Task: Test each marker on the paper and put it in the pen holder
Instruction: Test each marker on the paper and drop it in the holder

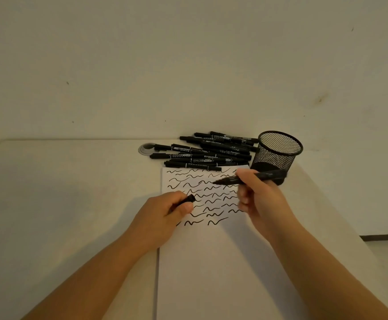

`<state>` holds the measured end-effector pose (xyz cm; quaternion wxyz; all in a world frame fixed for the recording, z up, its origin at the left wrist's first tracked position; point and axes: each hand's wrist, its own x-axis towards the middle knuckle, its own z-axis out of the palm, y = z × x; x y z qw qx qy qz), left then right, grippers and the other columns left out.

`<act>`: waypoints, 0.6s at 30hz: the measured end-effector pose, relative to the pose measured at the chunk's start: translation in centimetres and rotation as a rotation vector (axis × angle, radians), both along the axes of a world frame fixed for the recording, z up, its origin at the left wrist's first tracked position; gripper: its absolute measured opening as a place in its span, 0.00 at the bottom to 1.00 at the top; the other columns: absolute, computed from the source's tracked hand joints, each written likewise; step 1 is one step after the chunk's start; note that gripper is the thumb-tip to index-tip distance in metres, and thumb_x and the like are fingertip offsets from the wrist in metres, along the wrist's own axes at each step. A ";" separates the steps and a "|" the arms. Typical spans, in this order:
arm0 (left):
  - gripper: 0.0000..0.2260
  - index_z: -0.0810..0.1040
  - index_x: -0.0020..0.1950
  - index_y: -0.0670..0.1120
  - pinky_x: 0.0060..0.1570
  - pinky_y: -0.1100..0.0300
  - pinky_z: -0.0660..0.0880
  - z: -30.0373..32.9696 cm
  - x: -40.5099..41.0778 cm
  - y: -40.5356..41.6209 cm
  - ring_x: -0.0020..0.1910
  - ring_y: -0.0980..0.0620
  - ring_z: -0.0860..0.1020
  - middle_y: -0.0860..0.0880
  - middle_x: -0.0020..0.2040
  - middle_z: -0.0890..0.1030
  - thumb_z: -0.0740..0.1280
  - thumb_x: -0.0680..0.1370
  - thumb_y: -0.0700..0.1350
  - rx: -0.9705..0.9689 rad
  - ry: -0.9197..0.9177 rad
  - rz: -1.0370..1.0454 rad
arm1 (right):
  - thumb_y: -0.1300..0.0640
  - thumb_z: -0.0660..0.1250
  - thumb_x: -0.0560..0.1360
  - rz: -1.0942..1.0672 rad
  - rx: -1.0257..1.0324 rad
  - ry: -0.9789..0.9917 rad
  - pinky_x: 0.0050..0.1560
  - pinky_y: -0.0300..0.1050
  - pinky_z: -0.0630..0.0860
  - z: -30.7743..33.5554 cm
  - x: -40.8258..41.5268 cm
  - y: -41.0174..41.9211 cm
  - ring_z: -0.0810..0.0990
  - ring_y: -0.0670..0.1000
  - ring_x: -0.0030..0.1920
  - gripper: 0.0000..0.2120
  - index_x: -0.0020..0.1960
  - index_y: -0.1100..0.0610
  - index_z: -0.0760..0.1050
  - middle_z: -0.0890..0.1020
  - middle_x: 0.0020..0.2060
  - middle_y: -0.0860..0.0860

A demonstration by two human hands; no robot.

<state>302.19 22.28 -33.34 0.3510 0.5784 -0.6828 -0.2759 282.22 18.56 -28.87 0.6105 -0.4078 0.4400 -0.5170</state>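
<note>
1. The right hand point(256, 195), right of centre in the frame, pinches an uncapped black marker point(248, 178) between thumb and curled fingers; the marker lies nearly level, tip pointing left over the squiggles.
2. The left hand point(165, 214), just left of centre, curls its fingers round a black cap point(189, 199), whose end sticks out past the thumb toward the marker tip.
3. The paper point(211, 262) fills the lower centre of the frame; its upper part is covered with rows of black wavy test lines, its lower part is bare.
4. A pile of black markers point(207, 153) lies on the table above the paper's top edge, some of them touching that edge.
5. The black mesh pen holder point(278, 151) stands upright at the right end of the pile, just above the right hand; through the mesh no markers show inside.
6. A round grommet point(145, 148) sits in the pale table point(61, 192) at the pile's left end.
</note>
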 end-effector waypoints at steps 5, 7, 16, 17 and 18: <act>0.07 0.76 0.38 0.57 0.31 0.70 0.68 0.0 0.1 0.2 0.29 0.61 0.71 0.56 0.30 0.76 0.62 0.76 0.52 -0.005 0.034 -0.020 | 0.52 0.60 0.76 0.074 -0.006 -0.106 0.20 0.38 0.61 -1.0 2.1 -0.4 0.66 0.47 0.20 0.18 0.30 0.53 0.80 0.72 0.20 0.51; 0.07 0.76 0.38 0.58 0.32 0.69 0.68 0.0 0.1 0.2 0.29 0.61 0.71 0.55 0.31 0.77 0.63 0.76 0.52 -0.011 0.048 -0.027 | 0.53 0.60 0.76 0.072 -0.035 -0.029 0.20 0.37 0.62 -1.7 1.9 -0.2 0.66 0.47 0.19 0.18 0.31 0.54 0.80 0.72 0.20 0.51; 0.06 0.75 0.39 0.61 0.30 0.71 0.65 0.3 -0.2 0.3 0.29 0.61 0.70 0.62 0.29 0.74 0.64 0.76 0.51 -0.039 -0.012 -0.041 | 0.55 0.61 0.76 0.076 -0.132 0.135 0.21 0.35 0.65 -2.0 2.0 0.3 0.69 0.47 0.21 0.17 0.31 0.53 0.80 0.74 0.21 0.52; 0.06 0.75 0.40 0.60 0.30 0.71 0.65 0.4 -0.2 0.4 0.29 0.61 0.70 0.62 0.29 0.74 0.64 0.76 0.51 -0.040 -0.017 -0.044 | 0.56 0.61 0.76 0.084 -0.143 0.146 0.21 0.35 0.65 -2.0 2.0 0.4 0.69 0.47 0.21 0.17 0.31 0.52 0.80 0.75 0.21 0.52; 0.06 0.75 0.40 0.60 0.30 0.70 0.65 0.5 -0.2 0.5 0.29 0.61 0.70 0.62 0.29 0.74 0.63 0.76 0.51 -0.043 -0.022 -0.048 | 0.56 0.61 0.76 0.099 -0.155 0.150 0.21 0.35 0.66 -2.0 2.1 0.5 0.70 0.47 0.21 0.16 0.31 0.52 0.80 0.75 0.21 0.52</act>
